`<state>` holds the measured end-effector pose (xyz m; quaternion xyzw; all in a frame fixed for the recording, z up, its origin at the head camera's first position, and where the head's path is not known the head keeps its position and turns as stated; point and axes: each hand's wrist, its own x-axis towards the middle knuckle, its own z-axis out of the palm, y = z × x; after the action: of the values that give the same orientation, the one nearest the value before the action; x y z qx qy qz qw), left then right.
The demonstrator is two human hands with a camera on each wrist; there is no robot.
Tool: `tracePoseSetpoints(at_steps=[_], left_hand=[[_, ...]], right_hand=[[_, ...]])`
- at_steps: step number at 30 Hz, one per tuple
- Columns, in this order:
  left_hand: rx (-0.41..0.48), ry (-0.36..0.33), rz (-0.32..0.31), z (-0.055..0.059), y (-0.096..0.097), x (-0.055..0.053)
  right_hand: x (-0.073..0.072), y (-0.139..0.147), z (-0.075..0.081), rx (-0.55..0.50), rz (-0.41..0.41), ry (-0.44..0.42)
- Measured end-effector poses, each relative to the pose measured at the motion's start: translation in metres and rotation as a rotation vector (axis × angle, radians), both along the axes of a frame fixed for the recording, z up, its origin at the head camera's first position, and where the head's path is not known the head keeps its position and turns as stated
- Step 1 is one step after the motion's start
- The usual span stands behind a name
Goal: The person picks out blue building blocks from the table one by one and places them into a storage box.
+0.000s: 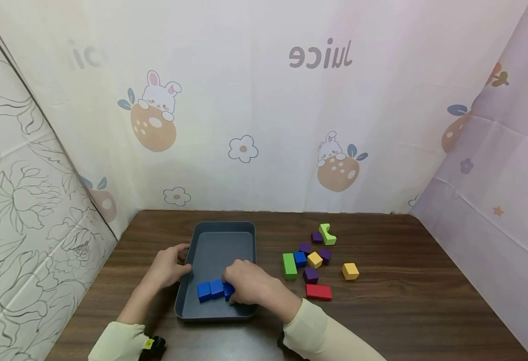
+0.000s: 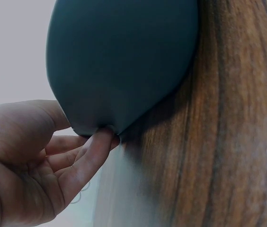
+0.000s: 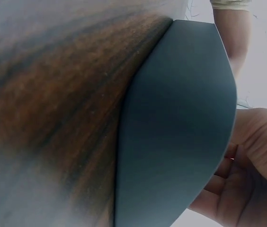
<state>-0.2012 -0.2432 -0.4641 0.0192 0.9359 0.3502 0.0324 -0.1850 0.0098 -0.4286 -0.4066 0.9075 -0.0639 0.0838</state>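
A dark grey tray (image 1: 221,313) lies on the table in the head view. At its left side my left hand (image 1: 167,265) grips the rim; the left wrist view shows fingers (image 2: 88,163) against the tray's outer wall. My right hand (image 1: 250,283) reaches over the right rim and pinches a blue block (image 1: 229,292), which the fingers partly cover. That block sits at the right end of a row with another blue block (image 1: 217,288) and a leftmost blue block (image 1: 204,292). In the right wrist view, the tray wall (image 3: 176,118) hides the right fingertips.
Right of the tray are a green block (image 1: 289,266), a red block (image 1: 318,292), a blue block (image 1: 300,259), several purple blocks (image 1: 310,275), a yellow block (image 1: 315,259), another yellow block (image 1: 350,271) and a light green curved block (image 1: 327,234). A printed curtain (image 1: 282,100) hangs behind the table.
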Motion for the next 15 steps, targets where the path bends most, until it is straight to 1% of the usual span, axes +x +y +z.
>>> tracePoseSetpoints(at_steps=[4,15], left_hand=[[0.007,-0.004,0.001,0.0,0.001,0.0],[0.01,0.007,-0.004,0.0,0.001,0.001]], right_hand=[[0.0,0.001,0.002,-0.005,-0.008,-0.011],[-0.002,0.01,0.018,-0.034,-0.054,-0.066]])
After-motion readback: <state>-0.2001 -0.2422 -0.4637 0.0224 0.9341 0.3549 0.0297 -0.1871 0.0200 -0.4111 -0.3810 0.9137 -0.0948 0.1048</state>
